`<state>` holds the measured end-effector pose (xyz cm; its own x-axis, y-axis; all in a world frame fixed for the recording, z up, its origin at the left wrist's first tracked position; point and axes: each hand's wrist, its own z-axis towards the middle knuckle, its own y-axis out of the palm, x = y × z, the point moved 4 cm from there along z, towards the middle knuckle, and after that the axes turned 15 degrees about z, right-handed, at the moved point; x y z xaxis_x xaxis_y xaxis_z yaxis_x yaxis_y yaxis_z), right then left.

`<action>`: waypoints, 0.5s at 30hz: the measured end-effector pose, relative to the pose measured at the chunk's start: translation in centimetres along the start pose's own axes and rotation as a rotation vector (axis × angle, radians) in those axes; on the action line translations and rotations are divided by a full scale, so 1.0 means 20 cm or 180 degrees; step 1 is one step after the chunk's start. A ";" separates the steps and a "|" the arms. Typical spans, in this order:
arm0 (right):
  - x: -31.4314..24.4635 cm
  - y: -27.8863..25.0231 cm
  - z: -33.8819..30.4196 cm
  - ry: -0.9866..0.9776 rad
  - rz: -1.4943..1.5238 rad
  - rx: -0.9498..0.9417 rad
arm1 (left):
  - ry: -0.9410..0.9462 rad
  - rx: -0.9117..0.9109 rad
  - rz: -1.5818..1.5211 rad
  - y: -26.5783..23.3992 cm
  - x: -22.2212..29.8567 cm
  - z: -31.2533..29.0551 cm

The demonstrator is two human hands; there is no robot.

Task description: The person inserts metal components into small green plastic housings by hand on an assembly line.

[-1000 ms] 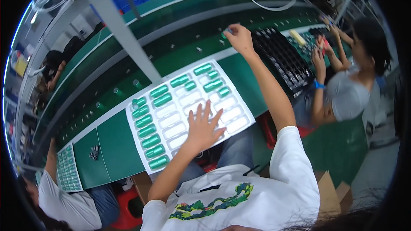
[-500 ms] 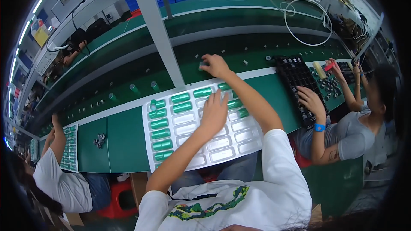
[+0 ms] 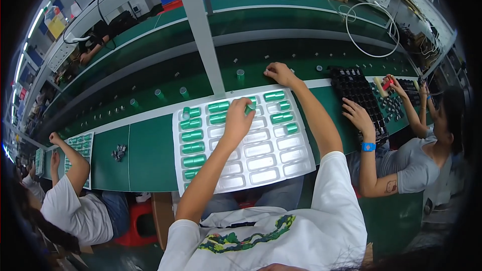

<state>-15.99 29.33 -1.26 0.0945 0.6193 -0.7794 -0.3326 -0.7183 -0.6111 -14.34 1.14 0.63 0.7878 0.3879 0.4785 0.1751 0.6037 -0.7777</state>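
The left hand (image 3: 238, 118) bends over the white tray (image 3: 259, 149), its fingers narrow at a green cylinder (image 3: 252, 101) near the upper edge, though I cannot tell whether they grip it. The right hand (image 3: 282, 74) reaches over the green belt (image 3: 150, 79), fingers drawn close together with any contents hidden, near an upright green canister (image 3: 240, 75); the tray lies on the bench (image 3: 150, 140), partly filled.
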 end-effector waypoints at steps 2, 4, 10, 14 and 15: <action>-0.01 -0.02 -0.06 -0.0122 0.1391 0.0477 | -0.0925 -0.0249 -0.1705 -0.06 0.00 -0.02; -0.11 0.00 -0.16 -0.0001 0.3388 0.1172 | -0.1554 -0.0365 -0.3453 -0.15 -0.03 -0.13; -0.54 0.05 -0.75 0.0146 0.6692 0.0293 | -0.2257 -0.0916 -0.5720 -0.30 -0.02 -0.48; -0.75 0.24 -1.08 0.1190 0.6180 0.0214 | -0.2470 -0.1003 -0.5889 -0.34 0.09 -0.59; -0.80 0.29 -1.13 0.1345 0.5834 0.0126 | -0.2635 -0.0983 -0.6023 -0.34 0.08 -0.62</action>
<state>1.75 8.05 4.47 -0.1637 -0.9189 -0.3588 -0.2942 -0.3017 0.9069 -6.91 -10.97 1.52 -0.8082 -0.2223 0.5453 0.4026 0.4672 0.7872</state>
